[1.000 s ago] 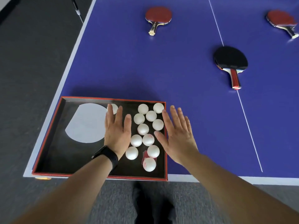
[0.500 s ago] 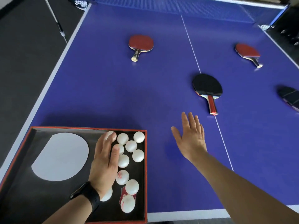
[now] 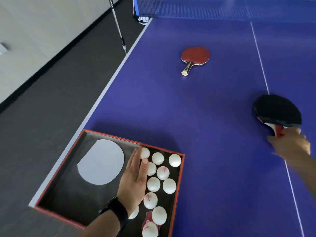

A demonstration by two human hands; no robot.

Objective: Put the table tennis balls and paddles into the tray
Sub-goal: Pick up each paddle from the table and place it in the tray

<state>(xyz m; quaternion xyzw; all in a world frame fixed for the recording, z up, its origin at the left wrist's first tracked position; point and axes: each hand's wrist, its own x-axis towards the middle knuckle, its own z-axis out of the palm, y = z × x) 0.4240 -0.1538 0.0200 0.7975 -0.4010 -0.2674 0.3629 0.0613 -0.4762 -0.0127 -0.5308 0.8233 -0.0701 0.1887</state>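
Note:
A black tray with a red rim point(image 3: 131, 141) sits at the near left corner of the blue table. Several white table tennis balls point(image 3: 169, 185) lie along its right side, and a pale disc point(image 3: 100, 161) lies on its left floor. My left hand point(image 3: 135, 178) rests flat and open inside the tray, against the balls. A black paddle point(image 3: 277, 110) lies at the right with its red handle toward me; my right hand point(image 3: 290, 144) is closing around that handle. A red paddle point(image 3: 195, 56) lies further back, untouched.
The net point(image 3: 222, 7) crosses the far end of the table, with a metal pole point(image 3: 118, 26) leaning beside the left edge. A white centre line point(image 3: 261, 65) runs down the table. Dark floor lies to the left.
My right hand has reached right and forward from the bare table to the black paddle's handle. My head has turned, so the tray shifted right in view. My left hand stays in the tray.

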